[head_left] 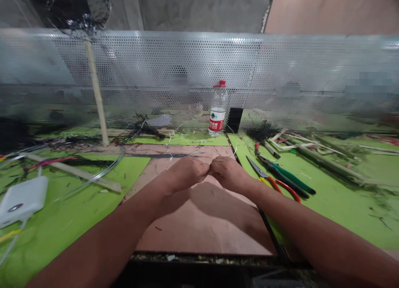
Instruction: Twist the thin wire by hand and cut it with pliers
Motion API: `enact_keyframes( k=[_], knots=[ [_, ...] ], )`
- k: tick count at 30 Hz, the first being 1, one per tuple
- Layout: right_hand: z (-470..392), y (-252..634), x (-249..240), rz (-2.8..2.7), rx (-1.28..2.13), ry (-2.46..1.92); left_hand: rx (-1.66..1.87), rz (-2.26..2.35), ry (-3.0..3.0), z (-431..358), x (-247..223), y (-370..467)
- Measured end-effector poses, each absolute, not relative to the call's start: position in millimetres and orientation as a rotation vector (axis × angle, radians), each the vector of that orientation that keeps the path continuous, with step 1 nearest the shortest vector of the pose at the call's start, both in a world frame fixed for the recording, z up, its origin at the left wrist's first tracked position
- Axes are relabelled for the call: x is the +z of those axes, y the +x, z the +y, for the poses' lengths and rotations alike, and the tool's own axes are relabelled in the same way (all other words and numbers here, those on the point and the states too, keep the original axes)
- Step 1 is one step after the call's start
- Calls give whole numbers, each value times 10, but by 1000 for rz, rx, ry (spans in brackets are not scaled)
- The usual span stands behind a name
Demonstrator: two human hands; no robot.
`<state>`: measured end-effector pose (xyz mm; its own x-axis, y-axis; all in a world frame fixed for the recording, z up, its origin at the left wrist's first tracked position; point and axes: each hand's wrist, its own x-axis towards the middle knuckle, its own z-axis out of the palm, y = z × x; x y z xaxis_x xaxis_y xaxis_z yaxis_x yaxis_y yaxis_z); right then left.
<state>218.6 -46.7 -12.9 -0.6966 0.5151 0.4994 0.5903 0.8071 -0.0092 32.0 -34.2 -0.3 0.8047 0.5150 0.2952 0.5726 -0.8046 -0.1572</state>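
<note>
Both hands meet, fingers curled closed, over the pinkish-brown board (199,234)
On my feed the left hand (188,174) touches the right hand (229,174); I cannot tell what, if anything, they pinch. A thin pale strand (236,146) arcs just beyond them. Red-handled metal snips (283,187) and green-handled pliers (288,176) crowd my right forearm, and a clear red-capped bottle (217,118) stands farther back

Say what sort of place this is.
Probably a craft workshop: pliers and red-handled scissors lie on a green work surface, a pale stick and black wiry scraps are scattered about, and a perforated metal screen runs behind.
</note>
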Motion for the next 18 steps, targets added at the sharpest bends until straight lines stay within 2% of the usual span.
enact_keyframes(
  k=[6, 11, 18],
  knots=[
    [-444, 2196, -150, -2424, -210, -872, -356, -924, -2743, -386, 4, 352],
    [-418, 2219, -133, -2440, -265, -763, -574, -1077, -3031, -342, 32, 293],
    [-460, 2223, -75, -2478, -405, -714, -918, -1708, -3562, -370, 232, 206]
  ],
)
